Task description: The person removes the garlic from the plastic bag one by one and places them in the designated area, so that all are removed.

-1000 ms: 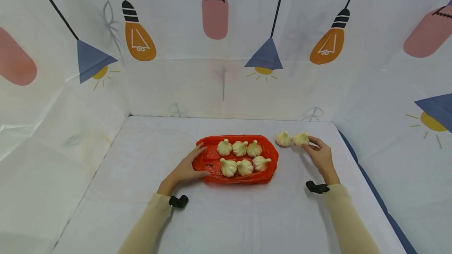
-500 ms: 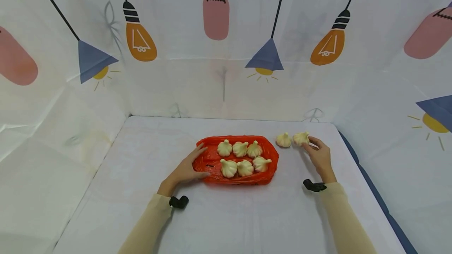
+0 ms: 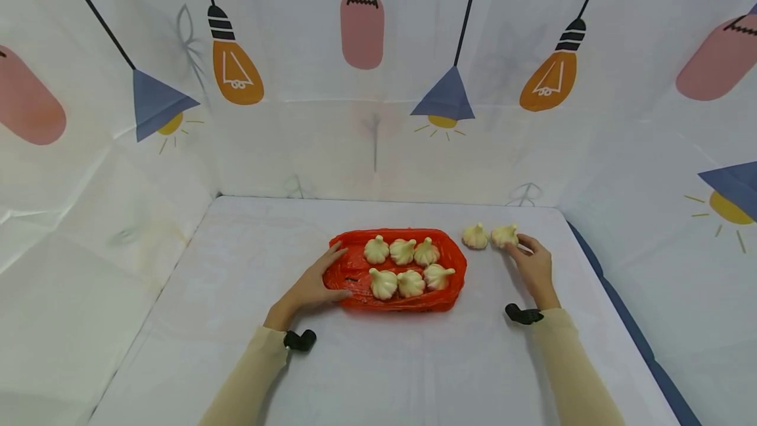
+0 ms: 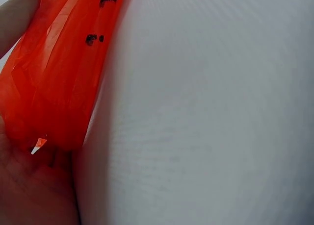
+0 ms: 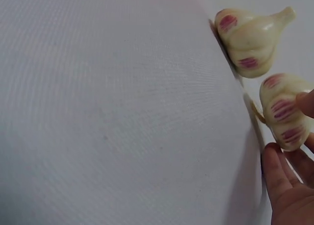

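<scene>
In the head view my left hand [image 3: 310,284] holds the left end of a tray [image 3: 395,306] covered in red plastic, thumb at the near side and fingers at the far side. The left wrist view shows the red plastic [image 4: 59,83] creased, with black print. Two rows of garlic bulbs [image 3: 383,283] lie in the tray, its left part bare. At the right, my right hand [image 3: 535,271] pinches a garlic bulb [image 3: 503,235] between thumb and fingers, close over the table. Another garlic bulb [image 3: 475,236] lies just left of it. Purple streaks mark the held bulb [image 5: 282,109] in the right wrist view.
A white cloth covers the table [image 3: 378,373]. Behind it rises a white backdrop [image 3: 296,143] printed with lamps and bulbs. Black wrist mounts [image 3: 299,340] sit on both wrists. The table's right edge [image 3: 615,307] shows a dark blue strip.
My right wrist and forearm have shifted slightly left while the fingers stay on the garlic bulb. The left hand and tray keep their place.
</scene>
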`<state>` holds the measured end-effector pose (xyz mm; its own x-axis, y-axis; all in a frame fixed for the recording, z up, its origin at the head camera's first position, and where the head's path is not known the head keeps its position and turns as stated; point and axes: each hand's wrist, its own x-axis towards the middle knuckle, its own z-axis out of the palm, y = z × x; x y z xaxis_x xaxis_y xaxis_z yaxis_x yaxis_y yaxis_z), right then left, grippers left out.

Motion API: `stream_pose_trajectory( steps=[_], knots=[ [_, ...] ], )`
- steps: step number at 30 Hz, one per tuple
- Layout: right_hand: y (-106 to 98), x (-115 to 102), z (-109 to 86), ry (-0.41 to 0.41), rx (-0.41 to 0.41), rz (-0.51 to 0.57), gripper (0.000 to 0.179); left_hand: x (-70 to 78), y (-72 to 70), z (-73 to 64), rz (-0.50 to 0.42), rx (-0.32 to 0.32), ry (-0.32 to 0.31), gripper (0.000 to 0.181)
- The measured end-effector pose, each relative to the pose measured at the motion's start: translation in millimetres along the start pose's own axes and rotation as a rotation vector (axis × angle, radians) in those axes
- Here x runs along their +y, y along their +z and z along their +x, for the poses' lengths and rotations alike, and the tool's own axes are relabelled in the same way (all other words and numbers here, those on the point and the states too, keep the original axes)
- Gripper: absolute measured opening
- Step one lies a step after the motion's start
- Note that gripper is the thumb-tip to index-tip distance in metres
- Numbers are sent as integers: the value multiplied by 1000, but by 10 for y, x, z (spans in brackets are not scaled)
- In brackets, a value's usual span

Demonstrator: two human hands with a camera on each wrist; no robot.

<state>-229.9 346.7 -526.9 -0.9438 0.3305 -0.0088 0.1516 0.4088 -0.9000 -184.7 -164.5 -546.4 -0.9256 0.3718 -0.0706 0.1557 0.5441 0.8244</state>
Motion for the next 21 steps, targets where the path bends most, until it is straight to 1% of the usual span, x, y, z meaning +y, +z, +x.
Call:
stream_pose_trajectory(
  steps=[7, 14, 19, 21],
  knots=[
    [38, 24, -2, -7, 18, -7, 57, 1, 7, 7, 0, 5, -3, 99],
    [54, 63, -8, -19, 10, -69, 56, -1, 11, -4, -6, 11, 15, 98],
    [86, 83, 1, -32, -3, -127, 56, -4, 13, 0, -9, 15, 6, 100],
    [86, 80, -6, -34, -12, -125, 57, -2, 14, -1, -7, 15, 4, 100]
  ],
)
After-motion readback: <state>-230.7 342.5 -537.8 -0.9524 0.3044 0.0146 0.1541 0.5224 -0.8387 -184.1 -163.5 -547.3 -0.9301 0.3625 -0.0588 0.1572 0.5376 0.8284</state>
